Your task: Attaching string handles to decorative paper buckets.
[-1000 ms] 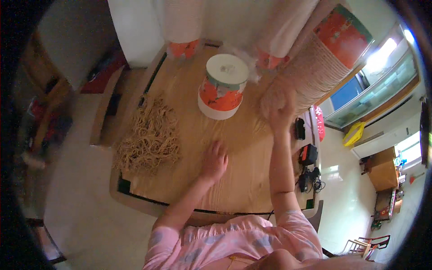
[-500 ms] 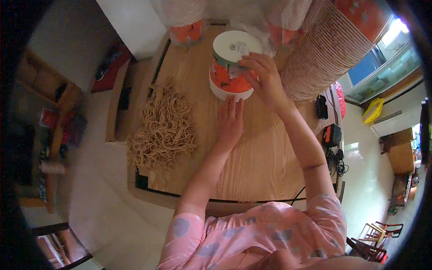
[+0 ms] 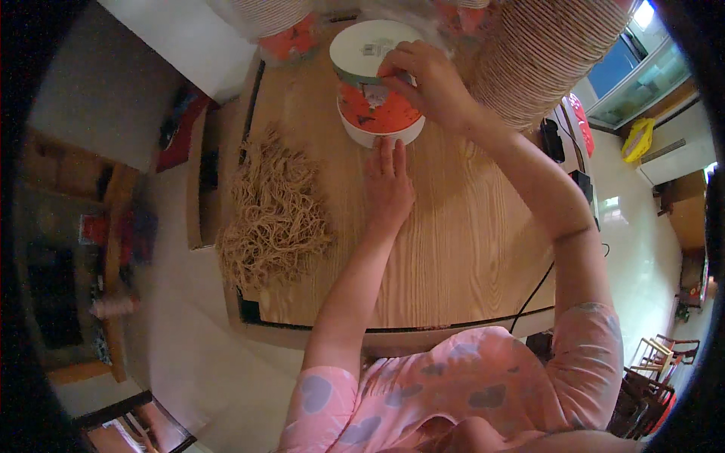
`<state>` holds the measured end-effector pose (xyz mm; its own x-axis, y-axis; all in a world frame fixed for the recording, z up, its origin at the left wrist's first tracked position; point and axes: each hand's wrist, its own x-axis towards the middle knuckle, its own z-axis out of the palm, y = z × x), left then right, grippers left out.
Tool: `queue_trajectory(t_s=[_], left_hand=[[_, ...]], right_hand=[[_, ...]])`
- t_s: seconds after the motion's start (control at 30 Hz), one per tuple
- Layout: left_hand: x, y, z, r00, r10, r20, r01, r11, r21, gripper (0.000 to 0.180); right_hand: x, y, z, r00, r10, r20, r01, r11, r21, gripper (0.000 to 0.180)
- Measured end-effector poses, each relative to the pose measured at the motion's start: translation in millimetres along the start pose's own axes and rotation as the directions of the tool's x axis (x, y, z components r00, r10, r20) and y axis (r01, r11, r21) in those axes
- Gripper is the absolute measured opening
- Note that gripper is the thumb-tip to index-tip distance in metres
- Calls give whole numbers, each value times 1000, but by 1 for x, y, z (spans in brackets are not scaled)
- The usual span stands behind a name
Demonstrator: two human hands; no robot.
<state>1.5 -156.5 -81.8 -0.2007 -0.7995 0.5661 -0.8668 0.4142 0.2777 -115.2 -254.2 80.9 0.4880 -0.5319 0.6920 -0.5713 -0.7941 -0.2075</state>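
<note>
A round orange-patterned tub (image 3: 374,108) with a white bottom band and a pale round top (image 3: 368,47) edged in green stands toward the table's far side. The fingers of my right hand (image 3: 427,79) are bent over the right side of that green edge, with the thumb lower down. Stretched out flat, my left hand (image 3: 391,185) lies on the table, fingertips at the tub's near base. Left of it spreads a loose heap of tan twine (image 3: 276,215).
A tall leaning stack of nested ribbed tubs (image 3: 540,57) is at the back right. Another wrapped stack (image 3: 278,26) stands at the back left. A black device (image 3: 553,140) sits at the right edge, and a black cable (image 3: 535,291) crosses the near right.
My right fingers have curled more closely over the tub's upper edge. My left hand remains at the base. The whole view has shifted, so the tub appears higher and farther left.
</note>
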Motion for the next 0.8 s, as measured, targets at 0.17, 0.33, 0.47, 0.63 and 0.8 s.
queue_trajectory(t_s=[0.17,0.33,0.47,0.63,0.8], left_hand=[[0,2,-4,1000,-19,25,19,1000,-16,59],[0,0,-4,1000,8,-12,-8,999,33,54],[-2,0,-3,1000,0,-4,0,998,69,52],[1,2,-7,1000,7,17,-8,999,33,52],[1,2,-4,1000,-10,27,8,997,78,54]], right_hand=[[2,3,0,999,-36,12,35,991,126,9],[5,1,-1,999,-41,10,39,991,127,10],[9,0,-1,998,-66,9,65,994,83,9],[17,2,-6,991,-132,-3,132,990,54,10],[30,4,-17,994,-100,50,94,990,102,7]])
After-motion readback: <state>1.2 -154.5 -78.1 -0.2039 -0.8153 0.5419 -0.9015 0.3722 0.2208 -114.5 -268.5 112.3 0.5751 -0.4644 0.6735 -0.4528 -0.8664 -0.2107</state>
